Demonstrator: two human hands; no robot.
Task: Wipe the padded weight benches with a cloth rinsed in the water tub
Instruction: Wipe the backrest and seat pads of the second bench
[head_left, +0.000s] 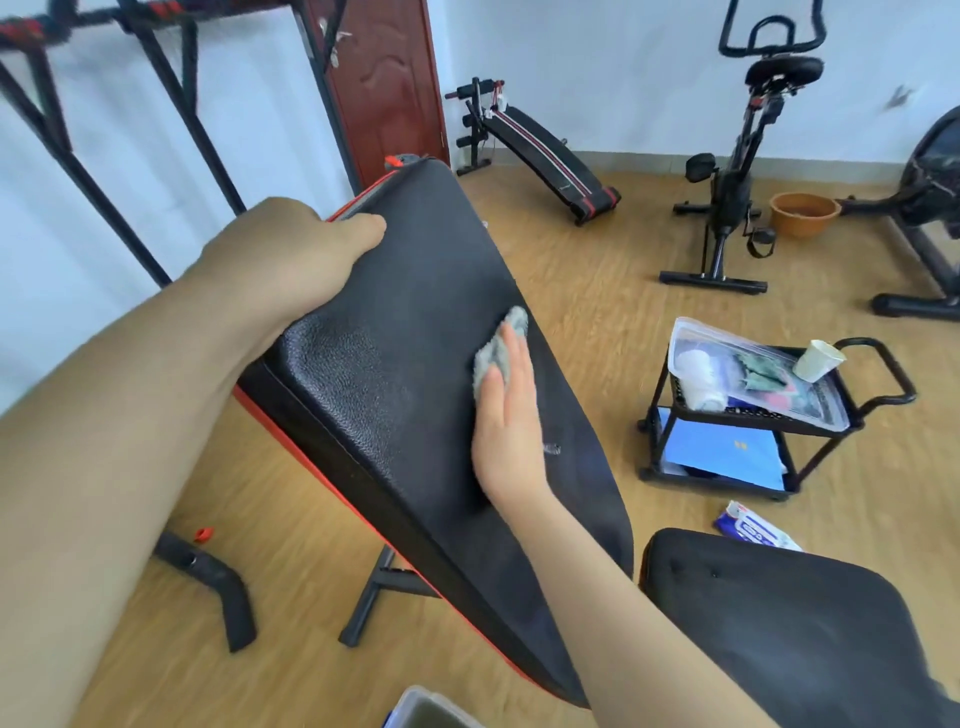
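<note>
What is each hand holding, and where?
Left hand grips the bench pad by its upper edge. Right hand holds nothing: flat fingers press the cloth on the pad.

Pale white walls (597, 62) meet a light wood-plank floor (597, 291). A dark red panelled door (384, 78) stands at the back. A black exercise bike (730, 192) stands near the wall, a black two-tier metal cart (872, 343) nearer.

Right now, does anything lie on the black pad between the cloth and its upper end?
Nothing visible does. The right hand presses the grey cloth on the pad; the surface above it is bare. The left hand grips only its upper-left edge.
</note>
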